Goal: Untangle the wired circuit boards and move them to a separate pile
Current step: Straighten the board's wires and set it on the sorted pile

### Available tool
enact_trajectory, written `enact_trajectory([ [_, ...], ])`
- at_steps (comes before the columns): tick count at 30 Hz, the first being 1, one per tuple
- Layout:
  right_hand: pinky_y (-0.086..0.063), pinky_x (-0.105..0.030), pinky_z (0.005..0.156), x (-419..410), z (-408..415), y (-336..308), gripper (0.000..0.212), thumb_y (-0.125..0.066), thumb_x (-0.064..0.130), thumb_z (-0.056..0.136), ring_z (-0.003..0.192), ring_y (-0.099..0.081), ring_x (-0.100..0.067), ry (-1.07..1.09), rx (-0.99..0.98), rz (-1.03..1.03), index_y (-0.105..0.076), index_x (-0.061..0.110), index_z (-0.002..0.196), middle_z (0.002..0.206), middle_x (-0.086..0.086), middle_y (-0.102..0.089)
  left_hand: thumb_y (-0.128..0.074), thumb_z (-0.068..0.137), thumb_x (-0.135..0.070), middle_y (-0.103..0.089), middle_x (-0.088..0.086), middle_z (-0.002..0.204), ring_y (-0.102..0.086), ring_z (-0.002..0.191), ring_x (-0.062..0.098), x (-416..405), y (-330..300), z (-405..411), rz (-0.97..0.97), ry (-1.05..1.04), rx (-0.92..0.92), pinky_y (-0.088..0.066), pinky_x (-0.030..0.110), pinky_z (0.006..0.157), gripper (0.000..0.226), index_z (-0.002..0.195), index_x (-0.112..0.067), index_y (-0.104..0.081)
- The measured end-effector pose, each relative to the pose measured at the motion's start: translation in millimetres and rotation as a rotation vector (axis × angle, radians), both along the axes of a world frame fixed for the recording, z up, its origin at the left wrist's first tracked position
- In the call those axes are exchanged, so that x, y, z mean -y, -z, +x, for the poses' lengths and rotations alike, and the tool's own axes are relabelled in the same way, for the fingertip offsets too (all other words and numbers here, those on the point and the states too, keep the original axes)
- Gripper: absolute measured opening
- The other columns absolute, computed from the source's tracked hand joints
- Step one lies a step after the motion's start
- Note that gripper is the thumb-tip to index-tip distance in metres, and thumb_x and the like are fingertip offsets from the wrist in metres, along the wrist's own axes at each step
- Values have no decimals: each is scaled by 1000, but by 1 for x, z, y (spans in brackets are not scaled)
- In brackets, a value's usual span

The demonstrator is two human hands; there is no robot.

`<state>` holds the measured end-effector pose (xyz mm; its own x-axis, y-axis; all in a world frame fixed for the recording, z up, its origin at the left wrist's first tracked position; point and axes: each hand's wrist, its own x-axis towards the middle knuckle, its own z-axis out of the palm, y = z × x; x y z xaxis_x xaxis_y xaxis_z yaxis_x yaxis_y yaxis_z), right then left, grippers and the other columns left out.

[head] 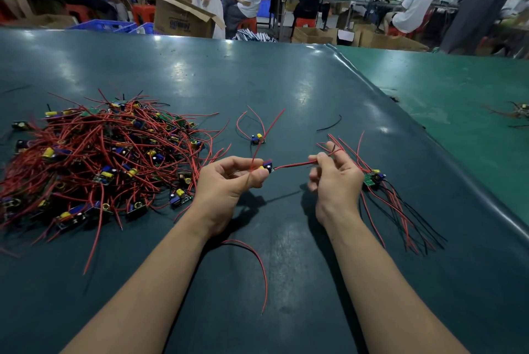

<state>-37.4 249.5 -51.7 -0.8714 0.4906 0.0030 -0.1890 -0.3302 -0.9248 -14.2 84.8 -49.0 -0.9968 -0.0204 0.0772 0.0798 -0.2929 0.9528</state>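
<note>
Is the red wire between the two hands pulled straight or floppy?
Straight: the red wire runs taut between left hand and right hand.

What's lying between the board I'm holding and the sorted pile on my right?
Nothing on the mat. The held board only has your right hand between it and the sorted pile, pinching its red wire; the left hand grips the board.

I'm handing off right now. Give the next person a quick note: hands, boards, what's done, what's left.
Left hand pinches a small circuit board; right hand pinches its red wire, stretched between the hands above the table.
Tangled pile lies to the left, sorted pile to the right by the right hand. One lone board sits behind the hands.
Done: a few boards sorted. Left: place the held one, then most of the tangle.
</note>
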Motion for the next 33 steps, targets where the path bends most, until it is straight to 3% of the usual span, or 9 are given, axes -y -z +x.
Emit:
enact_trajectory([
  [3, -37, -17, 34, 0, 3, 0, 24, -50, 0, 97, 38, -49, -6, 8, -25, 131, -62, 11, 114, 72, -1, -67, -80, 53, -15, -73, 2, 71, -61, 62, 12, 0, 1, -1, 36, 5, 7, -53, 18, 66, 16, 69, -17, -79],
  [7, -40, -17, 35, -8, 4, -4, 10, -60, 7, 95, 34, -51, -9, -13, -42, 47, -68, 13, 92, 69, -1, -73, -78, 55, -10, -72, 3, 71, -62, 61, 11, 2, 0, -2, 77, 24, 31, -53, 19, 64, 13, 68, -15, -78],
  [11, -40, -18, 34, -13, 2, -3, 18, -62, 12, 95, 36, -52, -10, 77, -11, 91, -68, 15, 78, 75, -4, -74, -80, 54, -13, -73, 4, 73, -62, 61, 11, 1, 1, 0, 46, 42, 23, -54, 18, 66, 17, 70, -13, -78],
  [15, -41, -18, 35, -13, 4, -4, 11, -69, 7, 88, 43, -59, -9, 139, 8, 118, -74, 15, 83, 97, -9, -74, -83, 50, -20, -73, 1, 73, -62, 63, 12, 2, 2, -2, 29, 31, 10, -53, 20, 69, 22, 72, -19, -80],
  [21, -47, -22, 38, -8, 7, -3, 18, -65, 15, 93, 44, -61, -7, 274, -73, 374, -75, 5, 104, 72, 28, -70, -83, 53, -17, -73, 4, 72, -63, 60, 12, 1, 5, -5, -5, 15, 7, -55, 19, 67, 25, 76, -10, -75],
  [25, -42, -19, 34, -10, 4, -5, 15, -50, 13, 101, 38, -58, -14, 117, -82, 194, -65, 9, 103, 73, 2, -74, -81, 56, -12, -73, 3, 74, -64, 62, 11, 3, 6, -5, 16, -3, 12, -56, 19, 68, 27, 82, -7, -73],
  [27, -42, -19, 34, -12, 5, -5, 17, -46, 11, 102, 36, -57, -13, 110, -88, 230, -62, 11, 97, 70, -1, -72, -81, 57, -13, -73, 3, 71, -64, 60, 10, 1, 6, -4, -10, 2, 2, -56, 18, 67, 24, 80, -10, -73],
  [30, -44, -21, 35, -10, 7, -5, 19, -45, 15, 103, 38, -59, -14, 154, -86, 365, -62, 8, 109, 77, -1, -71, -81, 57, -14, -73, 2, 68, -64, 59, 9, 0, 5, -3, -41, 1, -22, -55, 18, 67, 21, 77, -12, -74],
  [33, -46, -23, 36, -7, 11, -12, 30, -56, 27, 99, 46, -64, -17, -18, -63, 175, -54, 10, 124, 86, -5, -72, -84, 53, -22, -74, 3, 75, -65, 65, 12, 3, 6, -5, 24, -62, -19, -55, 24, 74, 26, 76, -13, -76],
])
